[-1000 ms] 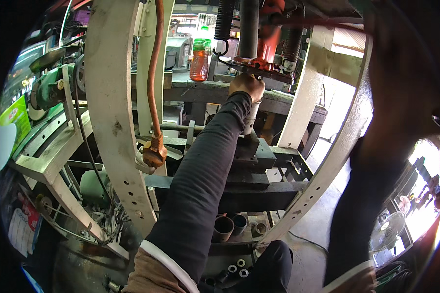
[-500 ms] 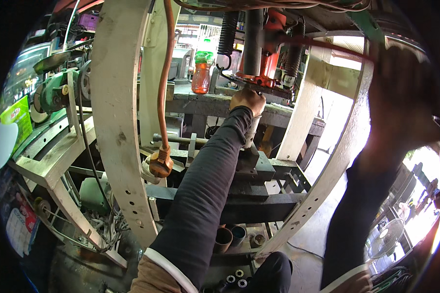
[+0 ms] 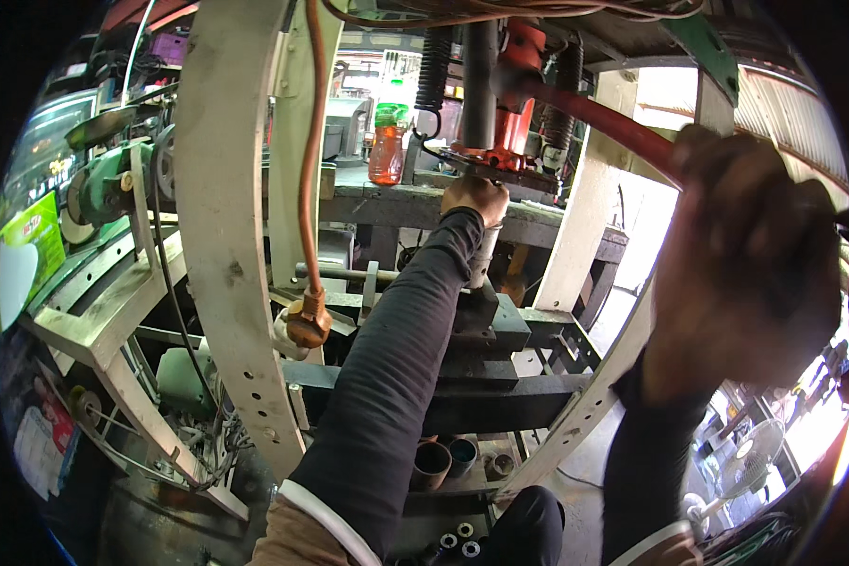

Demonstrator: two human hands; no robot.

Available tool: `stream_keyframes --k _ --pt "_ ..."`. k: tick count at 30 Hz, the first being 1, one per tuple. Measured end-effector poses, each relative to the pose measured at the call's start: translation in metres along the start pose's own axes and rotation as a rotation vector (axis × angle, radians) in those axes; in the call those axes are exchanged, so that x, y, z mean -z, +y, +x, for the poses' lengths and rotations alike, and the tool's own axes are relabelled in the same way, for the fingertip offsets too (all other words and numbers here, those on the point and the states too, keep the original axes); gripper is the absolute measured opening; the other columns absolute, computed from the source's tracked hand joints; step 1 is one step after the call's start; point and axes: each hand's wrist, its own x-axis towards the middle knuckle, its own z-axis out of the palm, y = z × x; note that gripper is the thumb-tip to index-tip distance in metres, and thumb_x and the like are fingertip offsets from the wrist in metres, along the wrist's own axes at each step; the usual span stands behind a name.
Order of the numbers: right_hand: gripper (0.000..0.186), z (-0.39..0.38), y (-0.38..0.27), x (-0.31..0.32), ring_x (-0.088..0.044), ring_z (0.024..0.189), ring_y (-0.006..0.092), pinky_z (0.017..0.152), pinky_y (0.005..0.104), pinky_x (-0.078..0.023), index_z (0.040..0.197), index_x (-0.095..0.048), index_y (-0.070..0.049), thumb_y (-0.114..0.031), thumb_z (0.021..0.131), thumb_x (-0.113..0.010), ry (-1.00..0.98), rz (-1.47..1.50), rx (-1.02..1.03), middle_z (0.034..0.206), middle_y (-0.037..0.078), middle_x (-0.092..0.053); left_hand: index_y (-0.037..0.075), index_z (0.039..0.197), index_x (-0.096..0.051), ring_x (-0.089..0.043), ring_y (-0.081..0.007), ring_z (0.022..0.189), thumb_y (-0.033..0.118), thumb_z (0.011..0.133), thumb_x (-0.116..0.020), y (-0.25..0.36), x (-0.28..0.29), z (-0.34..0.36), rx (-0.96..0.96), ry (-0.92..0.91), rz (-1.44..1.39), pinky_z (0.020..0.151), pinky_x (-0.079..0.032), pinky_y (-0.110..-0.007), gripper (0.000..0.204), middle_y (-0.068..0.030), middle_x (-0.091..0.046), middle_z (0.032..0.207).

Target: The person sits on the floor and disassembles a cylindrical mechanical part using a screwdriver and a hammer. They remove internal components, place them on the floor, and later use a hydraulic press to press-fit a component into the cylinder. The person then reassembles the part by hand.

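Note:
My left hand (image 3: pixel 476 198) reaches forward, fingers closed round the top of an upright metal cylinder (image 3: pixel 484 255) just under the plate of a red hydraulic jack (image 3: pixel 514 127). Black metal blocks (image 3: pixel 476 321) stand below the cylinder on the cross beam of the press. At the right, my right hand (image 3: pixel 750 255), smeared by motion and close to the camera, is wrapped round the outer end of a red lever bar (image 3: pixel 618 127). The bar's inner end meets the jack. Coil springs (image 3: pixel 435 71) hang beside the jack. The grip of my left fingers is partly hidden.
Cream posts (image 3: pixel 222 189) of the press frame rise on both sides. A brown cable with a plug (image 3: pixel 309 319) hangs at the left post. Behind stands a bottle of red liquid (image 3: pixel 387 156). A green bench grinder (image 3: pixel 104 184) is at left; metal cups (image 3: pixel 431 462) sit below.
My right hand has come down and to the left, and the red lever bar now slants more steeply downward. My left hand has stayed at the cylinder.

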Motion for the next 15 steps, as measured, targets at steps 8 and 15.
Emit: stream_keyframes --k 8,15 --pt "0.051 0.123 -0.013 0.041 -0.048 0.076 0.0294 0.089 0.0473 -0.044 0.081 -0.058 -0.001 -0.05 0.095 -0.053 0.339 -0.066 -0.146 0.076 0.014 -0.048 0.003 0.118 -0.074 -0.07 -0.0387 0.115 0.04 0.095 -0.052 0.015 -0.001 0.007 -0.043 0.014 -0.014 0.102 -0.055 -0.045 0.049 -0.0246 -0.071 0.122" --pt "0.015 -0.02 0.025 -0.04 -0.045 0.08 0.0237 0.093 0.0441 -0.04 0.084 -0.057 -0.005 -0.014 0.096 -0.055 0.201 -0.29 0.189 0.076 0.01 -0.044 0.003 0.118 -0.074 -0.07 -0.0399 0.114 0.039 0.094 -0.054 0.015 0.012 0.002 -0.049 -0.03 0.052 0.102 -0.055 -0.045 0.048 -0.0268 -0.071 0.121"
